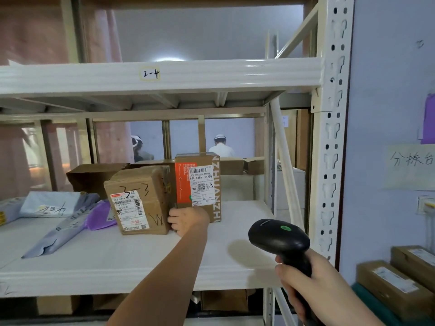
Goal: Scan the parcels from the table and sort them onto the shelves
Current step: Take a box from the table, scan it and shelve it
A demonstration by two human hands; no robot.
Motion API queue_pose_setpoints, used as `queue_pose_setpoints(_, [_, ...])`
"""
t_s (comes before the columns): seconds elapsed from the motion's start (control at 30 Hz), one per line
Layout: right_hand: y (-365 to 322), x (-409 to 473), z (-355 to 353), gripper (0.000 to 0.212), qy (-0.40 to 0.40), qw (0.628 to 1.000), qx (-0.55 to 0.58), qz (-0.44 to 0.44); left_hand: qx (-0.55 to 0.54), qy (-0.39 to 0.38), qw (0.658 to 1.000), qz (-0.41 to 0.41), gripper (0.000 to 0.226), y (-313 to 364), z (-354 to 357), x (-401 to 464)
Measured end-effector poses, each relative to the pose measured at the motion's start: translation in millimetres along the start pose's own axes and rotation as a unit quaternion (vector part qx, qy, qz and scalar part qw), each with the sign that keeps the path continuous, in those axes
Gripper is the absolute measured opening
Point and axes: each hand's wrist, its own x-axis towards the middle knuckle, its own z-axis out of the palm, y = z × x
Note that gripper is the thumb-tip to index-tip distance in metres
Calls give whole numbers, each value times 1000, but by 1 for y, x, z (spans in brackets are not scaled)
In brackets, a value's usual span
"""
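In front of me stands a cream metal rack [334, 128] with perforated uprights, its upper beam bearing a handwritten tag [150, 74] reading 2-4. To my right a pale bluish wall [386, 90] carries a paper notice [410, 167] with handwritten characters and a purple sheet [428, 118]. Behind the rack hangs a pinkish curtain [35, 36], and two people [221, 147] stand beyond it, backs turned.
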Motion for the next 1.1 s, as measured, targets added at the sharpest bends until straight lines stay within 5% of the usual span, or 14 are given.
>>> queue_pose_setpoints(0.07, [-1, -1, 3, 8, -5, 1000, -1, -13, -11, 28, 1000, 8, 55, -1, -3, -4])
queue_pose_setpoints(0.27, [-5, -3, 14, 4, -24, 998, 1, -53, 103, -142, 985, 11, 68, -4, -24, 3])
queue_pose_setpoints(0.5, [-8, -6, 14, 5, -43, 998, 9, -46, 82, -258, 962, 21, 70, -36, 24, 74])
queue_pose_setpoints(0.6, [-8, -11, 9, 6, -33, 999, -6, -37, 64, -287, 955, 29, 60, -70, 79, 137])
queue_pose_setpoints(0.7, [-6, -21, 1, 7, -11, 1000, 1, -28, 69, -333, 938, 63, 40, -44, 40, 105])
queue_pose_setpoints(0.77, [-6, -29, -4, 6, 7, 1000, -6, -28, 105, -366, 919, 105, 7, -19, 0, 58])
queue_pose_setpoints(0.83, [-6, -39, -6, 5, 26, 999, 0, -29, 155, -394, 891, 164, 22, -6, -23, 27])
queue_pose_setpoints(1.0, [-12, -69, 5, 7, 80, 996, -4, -28, 177, -468, 816, 289, 10, 13, -49, -28])
queue_pose_setpoints(1.1, [-16, -92, 21, 8, 129, 991, -23, -30, 201, -474, 759, 398, 21, 27, -68, -63])
